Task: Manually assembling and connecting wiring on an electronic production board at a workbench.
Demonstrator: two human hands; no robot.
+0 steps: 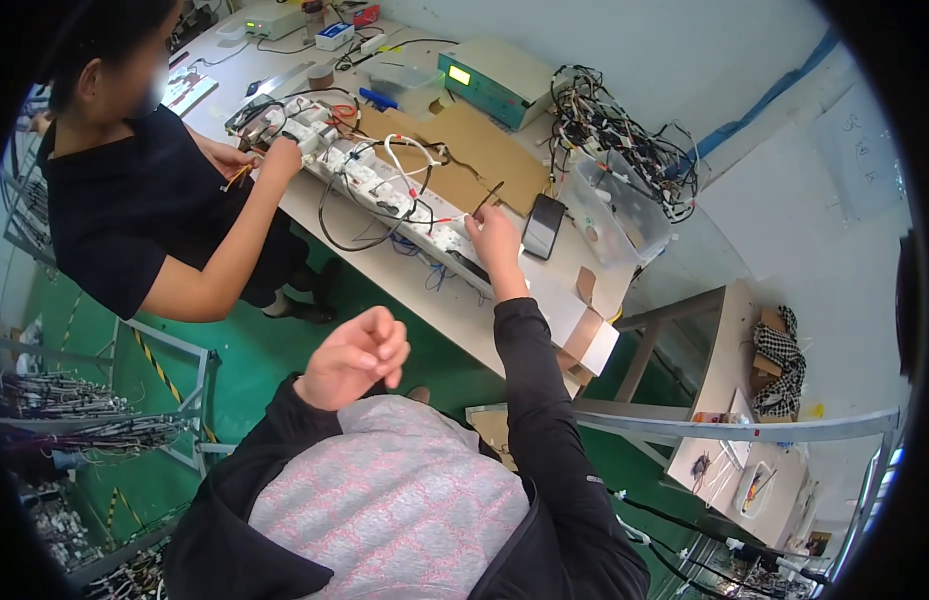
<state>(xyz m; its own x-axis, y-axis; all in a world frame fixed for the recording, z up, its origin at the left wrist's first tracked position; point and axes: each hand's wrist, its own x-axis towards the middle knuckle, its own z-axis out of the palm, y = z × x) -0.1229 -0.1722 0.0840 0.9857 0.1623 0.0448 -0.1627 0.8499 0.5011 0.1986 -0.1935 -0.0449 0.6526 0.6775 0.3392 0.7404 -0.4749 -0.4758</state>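
At far left, bundles of thin, dark cables [95, 392] hang on a tubular metal rack [191, 375]. A co-worker [135, 215] in a dark, short-sleeved shirt handles thin yellow wires [239, 176] at the left end of a long, narrow strip of blocky white connector fixtures [370, 183]. That strip lies along the near edge of a smooth, pale table [455, 308], with round black and white cables [322, 212] looping stiffly over it, some banded red. The person's left hand [353, 360] is raised in front of the table, fingers loosely curled, nothing visible in them. Behind the strip lie matte brown cardboard [497, 150] and a boxy green instrument [500, 85] with a lit display. The right hand [497, 245] reaches the strip's right part, thumb and fingertips close together beside a slim cable end; whether they pinch it, I cannot tell. Just right sit a flat, glossy black smartphone [543, 226], a clear plastic bin [625, 222] and a springy cable tangle [613, 120]. Farthest right, a crumpled checked cloth [780, 368] rests on another table [720, 375].
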